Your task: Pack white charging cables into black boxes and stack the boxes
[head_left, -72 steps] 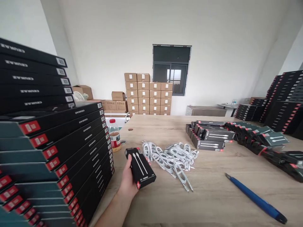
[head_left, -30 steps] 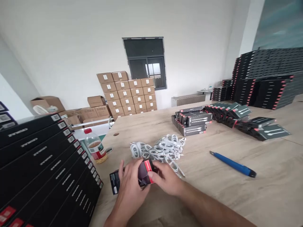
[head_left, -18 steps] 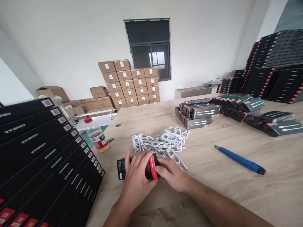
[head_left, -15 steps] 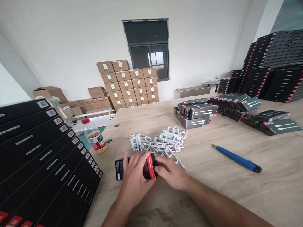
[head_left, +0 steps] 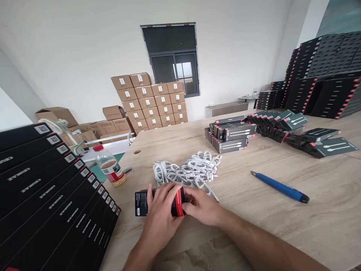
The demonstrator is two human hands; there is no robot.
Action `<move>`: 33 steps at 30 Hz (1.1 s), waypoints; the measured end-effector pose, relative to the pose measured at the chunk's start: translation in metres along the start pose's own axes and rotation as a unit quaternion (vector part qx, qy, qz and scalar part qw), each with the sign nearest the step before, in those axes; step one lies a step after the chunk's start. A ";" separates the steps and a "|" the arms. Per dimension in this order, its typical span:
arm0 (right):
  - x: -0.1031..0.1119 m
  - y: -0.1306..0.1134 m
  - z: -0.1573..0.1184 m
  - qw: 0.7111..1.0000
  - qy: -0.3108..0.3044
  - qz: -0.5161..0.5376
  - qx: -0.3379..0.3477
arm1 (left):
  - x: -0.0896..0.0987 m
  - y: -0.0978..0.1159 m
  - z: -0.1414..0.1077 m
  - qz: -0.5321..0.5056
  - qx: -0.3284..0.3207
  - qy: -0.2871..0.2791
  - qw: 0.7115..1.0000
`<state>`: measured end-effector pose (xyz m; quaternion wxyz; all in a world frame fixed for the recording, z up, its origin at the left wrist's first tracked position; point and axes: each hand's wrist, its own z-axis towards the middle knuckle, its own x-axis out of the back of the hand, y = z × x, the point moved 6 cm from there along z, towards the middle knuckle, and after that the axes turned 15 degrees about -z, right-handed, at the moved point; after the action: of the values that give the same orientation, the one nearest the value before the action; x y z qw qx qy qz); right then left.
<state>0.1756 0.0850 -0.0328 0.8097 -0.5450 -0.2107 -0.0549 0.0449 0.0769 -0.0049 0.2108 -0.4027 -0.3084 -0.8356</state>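
A small black box [head_left: 141, 203] with a red end band lies on the wooden table in front of me. My left hand [head_left: 163, 207] is wrapped over the box from above, fingers on the far side and thumb on the near side. At the box's right, red-banded end, my right hand [head_left: 200, 206] has its thumb and fingers closed together; what lies between them is hidden. Just beyond the box is a heap of coiled white cables [head_left: 187, 169]. One loose cable end reaches down close to my right hand.
Stacked black boxes [head_left: 64, 199] stand close on the left, beside a drink bottle [head_left: 110, 166] with a red cap. A blue utility knife [head_left: 279, 186] lies on the right. Small cable boxes [head_left: 235, 133] are piled farther back; tall black stacks [head_left: 307, 75] rise at the far right.
My view has shifted slightly to the right. Both hands stay on the black box, with the left hand's grip almost unchanged and the right fingers still at the red end.
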 end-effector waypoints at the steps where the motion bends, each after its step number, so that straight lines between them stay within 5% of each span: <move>1: -0.001 0.000 0.000 1.000 0.000 0.000 -0.005 | 0.000 0.000 0.000 0.000 -0.003 -0.002 1.000; 16: -0.002 0.010 -0.001 0.991 0.074 -0.054 -0.101 | -0.011 0.009 0.003 -0.006 -0.028 -0.020 0.999; 33: 0.004 0.008 0.003 0.995 0.081 0.022 -0.060 | -0.008 0.004 0.003 -0.045 -0.018 -0.026 0.998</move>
<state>0.1813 0.0913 -0.0368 0.7909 -0.5909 -0.1286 -0.0942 0.0536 0.0769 -0.0090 0.1576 -0.4138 -0.3161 -0.8391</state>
